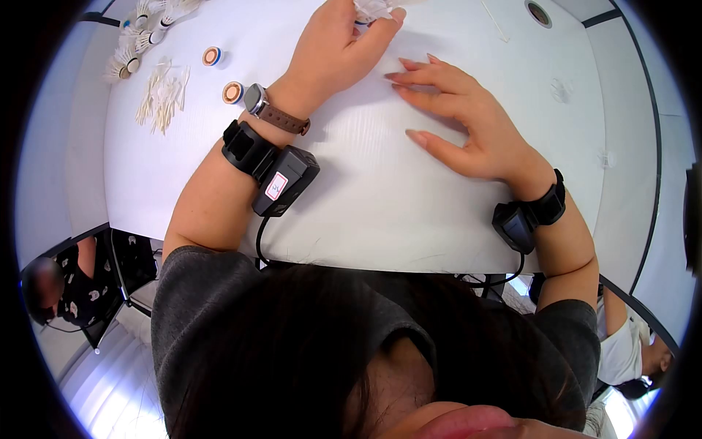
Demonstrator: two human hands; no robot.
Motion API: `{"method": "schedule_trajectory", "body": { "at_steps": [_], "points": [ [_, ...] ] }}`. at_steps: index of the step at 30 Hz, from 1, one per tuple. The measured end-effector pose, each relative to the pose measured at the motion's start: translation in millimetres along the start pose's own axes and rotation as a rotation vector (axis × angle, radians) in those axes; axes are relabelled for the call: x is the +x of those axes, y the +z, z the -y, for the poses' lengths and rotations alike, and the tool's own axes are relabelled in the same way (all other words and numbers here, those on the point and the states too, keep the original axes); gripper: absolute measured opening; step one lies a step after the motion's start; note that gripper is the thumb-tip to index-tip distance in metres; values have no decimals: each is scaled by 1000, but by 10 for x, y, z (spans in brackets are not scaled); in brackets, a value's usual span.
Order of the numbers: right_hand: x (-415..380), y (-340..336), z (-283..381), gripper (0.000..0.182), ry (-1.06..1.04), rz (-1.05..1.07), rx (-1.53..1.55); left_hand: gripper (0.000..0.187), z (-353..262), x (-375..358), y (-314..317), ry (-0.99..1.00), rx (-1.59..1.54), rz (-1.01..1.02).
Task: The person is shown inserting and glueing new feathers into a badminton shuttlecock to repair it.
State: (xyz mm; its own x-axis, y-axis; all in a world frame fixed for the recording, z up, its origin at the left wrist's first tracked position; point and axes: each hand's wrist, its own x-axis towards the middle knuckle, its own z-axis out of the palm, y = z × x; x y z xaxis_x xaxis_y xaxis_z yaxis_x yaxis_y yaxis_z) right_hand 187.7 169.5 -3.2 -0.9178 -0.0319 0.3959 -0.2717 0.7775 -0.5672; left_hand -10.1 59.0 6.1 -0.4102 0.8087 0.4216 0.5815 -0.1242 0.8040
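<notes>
At the top edge of the head view, my left hand [341,50] is closed with its fingers curled around a white, crumpled-looking thing [375,8]. The frame's edge cuts that thing off, and its kind is unclear. My right hand [461,117] hovers over the white table [365,212] with fingers stretched apart and holding nothing; its fingertips point toward my left hand. Near my left wrist are two small round pieces with orange-brown tops and blue-and-white sides, one by the watch [233,93] and the other roll-like piece [211,56] a little farther off.
Several white shuttlecocks [142,36] lie at the far left corner. Nearer is a heap of thin white sticks [162,96]. A lone thin stick [496,22] and a round container [539,13] are at the far right, with clear plastic [561,91] below. People sit beyond both side panels.
</notes>
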Motion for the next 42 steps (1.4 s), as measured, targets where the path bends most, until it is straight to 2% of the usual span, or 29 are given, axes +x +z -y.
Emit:
{"method": "schedule_trajectory", "body": {
  "at_steps": [4,9,13,16,19,22,25,28,31,34,37,40,42],
  "points": [
    [-4,45,-19,31,108,-123,44,39,-2,12,-3,-37,6,-45],
    [9,55,-55,27,200,-265,90,41,-8,9,32,88,-18,-41],
    [-16,27,-79,29,250,-241,60,38,135,42,37,168,36,-38],
    [-18,39,-77,29,269,-289,161,38,111,16,29,100,-15,-50],
    [-8,-24,-71,26,120,-261,-45,29,188,24,44,76,-57,-134],
    [-24,6,-48,29,108,-128,-152,17,141,42,28,146,-53,-177],
    [-4,25,15,32,124,-81,-191,11,102,39,11,1,-155,-209],
    [-7,17,-7,33,117,-62,-178,12,157,48,30,1,-228,-286],
    [-12,27,-35,33,96,-90,-115,12,151,75,17,80,-151,-329],
    [-24,26,-71,32,74,-134,-107,10,191,73,10,10,-207,-282],
    [-20,48,-34,29,152,-202,10,11,177,59,67,-1,-217,-349],
    [-7,-1,-75,30,151,-300,20,23,160,29,44,84,-69,-202],
    [-19,26,-127,30,235,-382,151,31,209,36,-9,102,-91,34]
  ]
}}
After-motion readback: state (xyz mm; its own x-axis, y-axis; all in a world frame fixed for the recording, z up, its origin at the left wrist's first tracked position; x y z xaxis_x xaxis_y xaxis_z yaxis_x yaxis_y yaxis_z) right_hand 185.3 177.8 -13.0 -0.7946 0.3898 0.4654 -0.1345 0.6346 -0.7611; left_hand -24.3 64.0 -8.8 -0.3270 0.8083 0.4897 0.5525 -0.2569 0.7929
